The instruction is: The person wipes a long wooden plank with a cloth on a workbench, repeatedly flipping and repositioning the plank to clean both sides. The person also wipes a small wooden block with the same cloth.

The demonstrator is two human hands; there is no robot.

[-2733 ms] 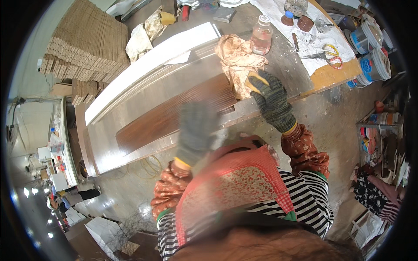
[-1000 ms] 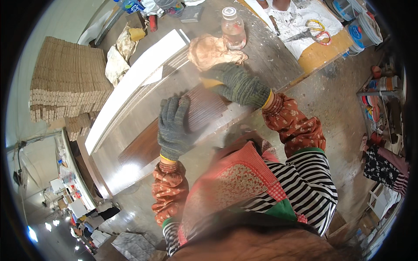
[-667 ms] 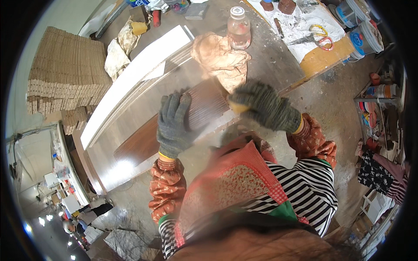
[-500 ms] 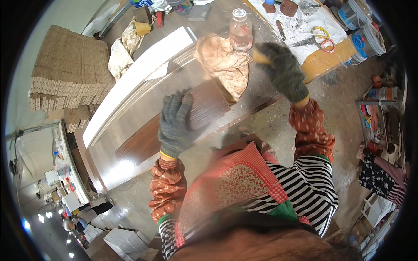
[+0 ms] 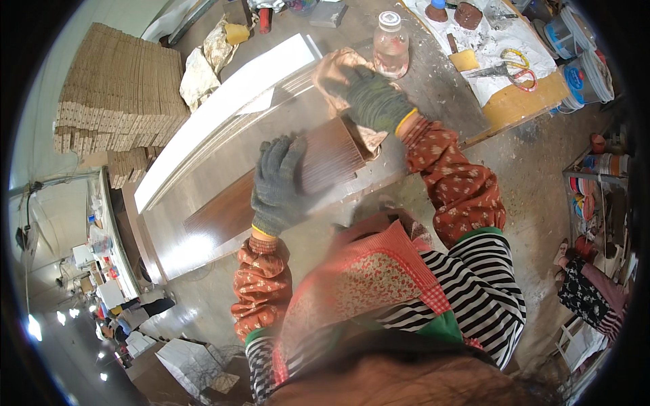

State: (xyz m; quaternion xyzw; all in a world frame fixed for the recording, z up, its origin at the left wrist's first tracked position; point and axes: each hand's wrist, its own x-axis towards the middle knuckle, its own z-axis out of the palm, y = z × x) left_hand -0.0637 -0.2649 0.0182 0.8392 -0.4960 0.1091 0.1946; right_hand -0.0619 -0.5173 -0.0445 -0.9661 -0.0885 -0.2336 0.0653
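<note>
My left hand (image 5: 276, 183), in a dark grey knit glove, lies on a dark brown wood-grain board (image 5: 332, 154) with its fingers stretched out. The board rests slantwise along the near side of the table. Just beyond its right end, my right hand (image 5: 376, 100), gloved alike, is closed on a crumpled, stained tan cloth (image 5: 335, 64); its fingertips are slightly blurred. Behind that hand stands a clear glass jar (image 5: 391, 51) with a white lid. A small yellow block (image 5: 464, 61) sits on the white paper (image 5: 440, 27) beside scissors (image 5: 518, 70) with red and yellow handles.
Long white strips (image 5: 230, 108) are stacked behind the board. A tall stack of brown panels (image 5: 122, 88) rises at the far left, near another stained cloth (image 5: 198, 78). Buckets (image 5: 588, 78) stand beyond the table's right end, and a shelf rack (image 5: 602, 177) is at the right.
My right hand has let go of the yellow block, which now lies on the paper, and has moved left onto the cloth. My left hand stays on the board. The view has shifted slightly.
</note>
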